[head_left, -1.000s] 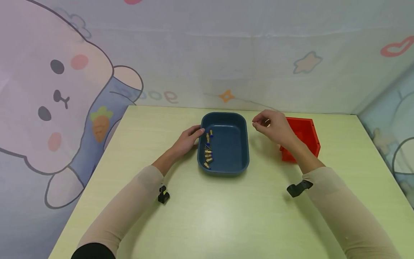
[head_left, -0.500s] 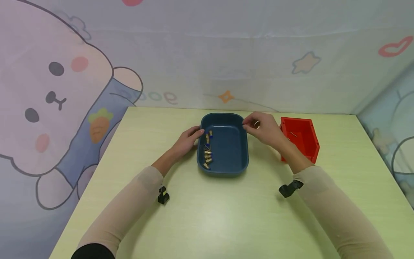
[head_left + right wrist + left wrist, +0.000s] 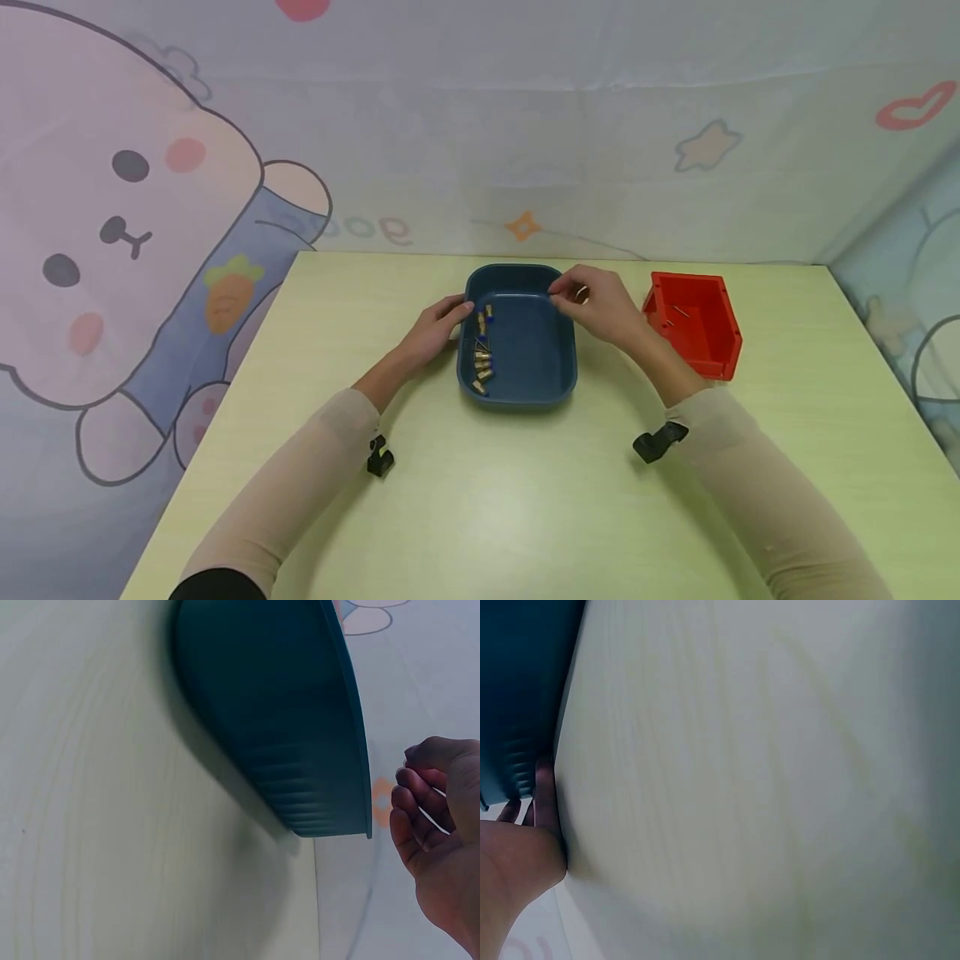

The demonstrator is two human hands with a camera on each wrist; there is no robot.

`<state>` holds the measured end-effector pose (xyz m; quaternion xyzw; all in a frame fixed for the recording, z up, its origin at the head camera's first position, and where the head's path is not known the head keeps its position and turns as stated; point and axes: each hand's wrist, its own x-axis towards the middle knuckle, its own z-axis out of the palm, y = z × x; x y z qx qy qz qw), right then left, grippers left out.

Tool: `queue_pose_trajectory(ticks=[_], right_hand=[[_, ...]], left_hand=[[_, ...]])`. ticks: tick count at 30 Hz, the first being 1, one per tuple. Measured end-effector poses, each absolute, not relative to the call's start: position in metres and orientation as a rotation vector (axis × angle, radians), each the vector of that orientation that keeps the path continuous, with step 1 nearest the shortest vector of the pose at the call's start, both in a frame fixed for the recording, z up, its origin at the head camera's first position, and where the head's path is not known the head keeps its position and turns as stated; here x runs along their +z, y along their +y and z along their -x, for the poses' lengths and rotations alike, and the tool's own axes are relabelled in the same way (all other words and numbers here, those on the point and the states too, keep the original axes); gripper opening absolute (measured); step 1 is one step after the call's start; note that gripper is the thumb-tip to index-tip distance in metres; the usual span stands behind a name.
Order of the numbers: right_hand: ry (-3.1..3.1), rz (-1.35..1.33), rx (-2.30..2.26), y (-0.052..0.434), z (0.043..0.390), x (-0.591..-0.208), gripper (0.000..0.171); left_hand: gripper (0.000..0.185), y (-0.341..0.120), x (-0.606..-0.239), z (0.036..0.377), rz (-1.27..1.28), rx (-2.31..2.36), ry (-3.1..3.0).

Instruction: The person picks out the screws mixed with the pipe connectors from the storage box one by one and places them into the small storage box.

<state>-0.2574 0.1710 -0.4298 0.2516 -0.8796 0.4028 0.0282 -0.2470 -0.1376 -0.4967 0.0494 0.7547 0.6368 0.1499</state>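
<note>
From the head view I see brass-and-blue pieces (image 3: 482, 350) lining the blue tray (image 3: 525, 392) mid-table; the wrist views show only its ribbed outer wall. My left hand (image 3: 435, 327) rests straight fingers on the tray's left rim, while my right hand (image 3: 596, 302) hovers over the far right corner, fingertips pinched (on what, I cannot tell).

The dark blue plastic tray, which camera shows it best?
The head view: the whole dark blue plastic tray shows from above, with small brass pieces along its left inner side. The right wrist view shows only its outer wall and rim; the left wrist view shows just a corner.
</note>
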Motion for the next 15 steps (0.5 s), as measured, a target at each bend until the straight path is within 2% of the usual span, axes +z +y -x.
queue_pose_trajectory(ticks=[15], right_hand=[[-2.670,-0.800,1.324,0.153,0.258,-0.434,0.018]], left_hand=[[0.067,-0.137,-0.496,0.246,-0.134,1.829,2.160]])
